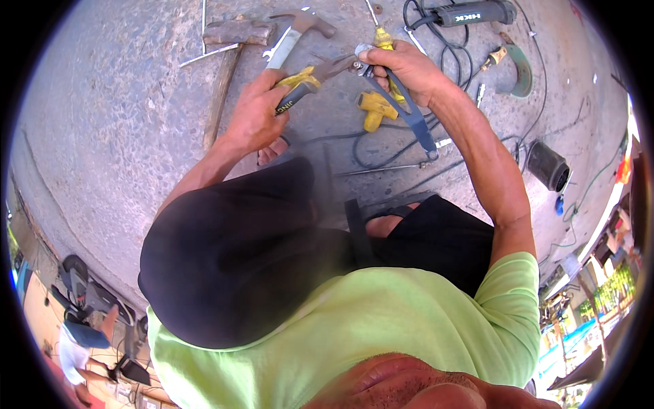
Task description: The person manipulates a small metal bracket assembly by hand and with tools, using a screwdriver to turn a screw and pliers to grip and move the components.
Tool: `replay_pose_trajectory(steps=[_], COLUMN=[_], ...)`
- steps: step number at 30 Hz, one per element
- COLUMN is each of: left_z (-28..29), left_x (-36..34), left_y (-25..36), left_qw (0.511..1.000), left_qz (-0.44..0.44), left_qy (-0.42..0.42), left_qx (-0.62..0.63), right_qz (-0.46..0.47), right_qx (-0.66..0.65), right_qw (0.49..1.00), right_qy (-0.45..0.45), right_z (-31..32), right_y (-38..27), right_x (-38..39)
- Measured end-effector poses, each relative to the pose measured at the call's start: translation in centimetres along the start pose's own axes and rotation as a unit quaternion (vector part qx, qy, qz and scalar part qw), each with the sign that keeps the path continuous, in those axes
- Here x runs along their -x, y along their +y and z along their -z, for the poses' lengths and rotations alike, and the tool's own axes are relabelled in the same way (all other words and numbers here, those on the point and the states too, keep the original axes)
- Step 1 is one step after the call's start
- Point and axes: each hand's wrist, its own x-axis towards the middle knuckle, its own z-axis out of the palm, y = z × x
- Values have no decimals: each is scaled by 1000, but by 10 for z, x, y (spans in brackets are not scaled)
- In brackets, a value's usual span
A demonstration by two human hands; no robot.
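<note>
My left hand (257, 112) is closed around the yellow-and-black handles of a pair of pliers (300, 87). Their jaws point right and meet the pivot end of a dark grey two-handled metal tool (414, 123), at or near its bolt. My right hand (409, 71) grips that tool near the pivot, with its long handles slanting down to the right. Its exact kind is unclear. Behind my right hand is a yellow-handled screwdriver (383, 37), partly hidden. A yellow T-shaped plug adapter (377, 110) lies just below the hand.
Beyond my left hand lie a claw hammer (304, 27) and a wooden-handled hammer (238, 33). A dark power tool (473, 12) with coiled cable sits at the far right, near a green curved piece (523, 71). A black cylinder (547, 165) lies further right. Another person (73, 351) is at lower left.
</note>
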Motion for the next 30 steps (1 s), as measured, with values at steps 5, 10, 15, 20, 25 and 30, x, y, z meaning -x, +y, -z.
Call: replay_pose_trajectory(steps=[5,10,15,20,25,30], left_z=[6,13,21,27,33,20], left_x=[2,-2,-7,-13,-18,-21], left_y=[-1,2,5,2,-4,8], left_qw=[998,987,977,975,983,998], left_qz=[-39,-91,-105,-123,-123,-23], left_qy=[39,55,45,51,32,37], left_qx=[-36,-121,-180,-180,-129,-47], right_qz=[0,-14,-27,-33,-34,126], right_qx=[-10,-29,-30,-17,-20,134], right_qw=[1000,999,998,998,998,962], right_qy=[-16,-36,-44,-52,-42,204], right_z=[1,4,5,6,5,-22], right_y=[-4,2,0,5,5,-5], right_x=[1,-4,-1,-1,-3,2])
